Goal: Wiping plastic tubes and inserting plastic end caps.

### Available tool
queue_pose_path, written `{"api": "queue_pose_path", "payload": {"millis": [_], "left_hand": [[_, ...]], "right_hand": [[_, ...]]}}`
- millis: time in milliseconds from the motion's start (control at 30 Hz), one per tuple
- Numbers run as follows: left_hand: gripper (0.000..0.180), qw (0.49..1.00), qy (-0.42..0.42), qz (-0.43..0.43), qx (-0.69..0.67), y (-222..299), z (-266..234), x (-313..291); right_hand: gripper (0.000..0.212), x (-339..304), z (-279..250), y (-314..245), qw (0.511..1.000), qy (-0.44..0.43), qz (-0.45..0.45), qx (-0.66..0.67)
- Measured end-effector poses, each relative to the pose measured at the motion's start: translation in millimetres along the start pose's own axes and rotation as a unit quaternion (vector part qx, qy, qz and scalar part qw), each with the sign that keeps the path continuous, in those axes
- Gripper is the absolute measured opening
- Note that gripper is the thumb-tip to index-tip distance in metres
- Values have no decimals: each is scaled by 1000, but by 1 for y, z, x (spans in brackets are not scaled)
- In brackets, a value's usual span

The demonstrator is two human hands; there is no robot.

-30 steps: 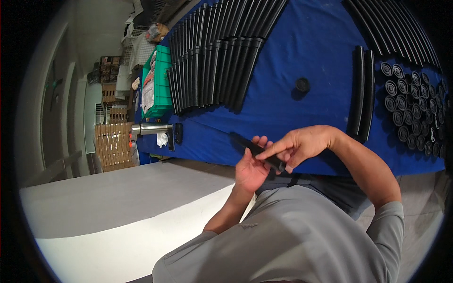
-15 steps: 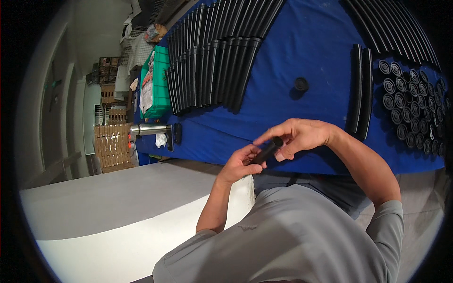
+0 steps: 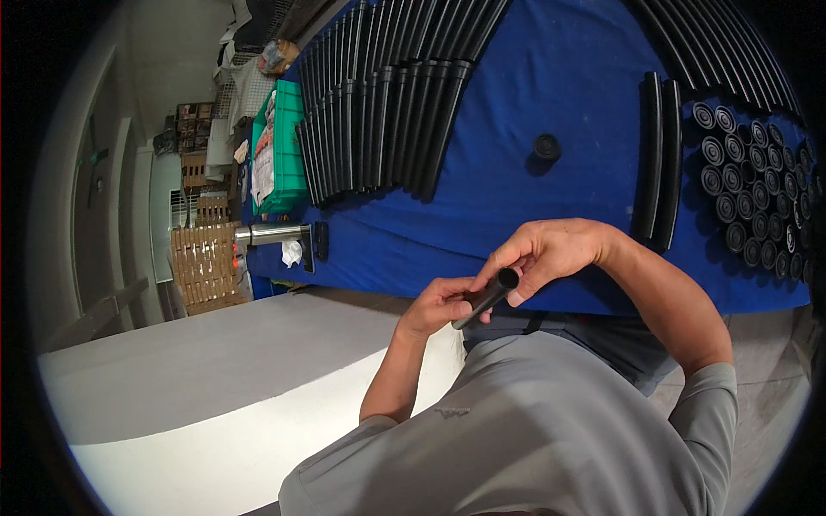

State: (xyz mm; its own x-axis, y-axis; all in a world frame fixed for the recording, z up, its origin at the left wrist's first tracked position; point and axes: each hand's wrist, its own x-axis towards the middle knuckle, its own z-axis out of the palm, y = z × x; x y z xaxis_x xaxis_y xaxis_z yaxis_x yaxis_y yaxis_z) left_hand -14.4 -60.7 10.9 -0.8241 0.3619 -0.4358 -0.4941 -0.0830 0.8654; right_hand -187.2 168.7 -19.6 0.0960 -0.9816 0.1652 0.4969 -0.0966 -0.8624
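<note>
- A blue cloth point(image 3: 585, 86) covers the work surface I'm viewing, with a grey-topped, white-sided ledge point(image 3: 258, 361) to its lower left and brown crates point(image 3: 202, 267) beyond.
- The left hand point(image 3: 428, 311) holds the lower end of a short black tube point(image 3: 489, 298) — thumb on one side, fingers on the other.
- The right hand point(image 3: 555, 256) has thumb and fingers about the upper end, narrowed on the tube.
- I see the tube tilted in front of the person, near the cloth's front edge, its hollow mouth up and to the right.
- Past the hands, one round black piece point(image 3: 546, 147) sits alone on the cloth.
- To the right, two long tubes point(image 3: 650, 155) lie side by side, next to a cluster of round-ended pieces point(image 3: 728, 178); more long tubes point(image 3: 705, 52) fan out above.
- To the left, I've got overlapping rows of black tubes point(image 3: 379, 120) beside a green bin point(image 3: 294, 146).
- Nearer me, a silvery cylinder point(image 3: 274, 233) — white scrap point(image 3: 292, 253) just beside it.
</note>
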Motion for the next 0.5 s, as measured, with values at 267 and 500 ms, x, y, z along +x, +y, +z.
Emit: {"api": "queue_pose_path", "payload": {"millis": [267,500], "left_hand": [[59,986,13,-66,-154,2,15,0],[64,994,-9,-52,-93,-5,16,-2]], "right_hand": [[41,0,0,1,1000,16,14,18],[39,4,-2,9,1000,18,6,-8]]}}
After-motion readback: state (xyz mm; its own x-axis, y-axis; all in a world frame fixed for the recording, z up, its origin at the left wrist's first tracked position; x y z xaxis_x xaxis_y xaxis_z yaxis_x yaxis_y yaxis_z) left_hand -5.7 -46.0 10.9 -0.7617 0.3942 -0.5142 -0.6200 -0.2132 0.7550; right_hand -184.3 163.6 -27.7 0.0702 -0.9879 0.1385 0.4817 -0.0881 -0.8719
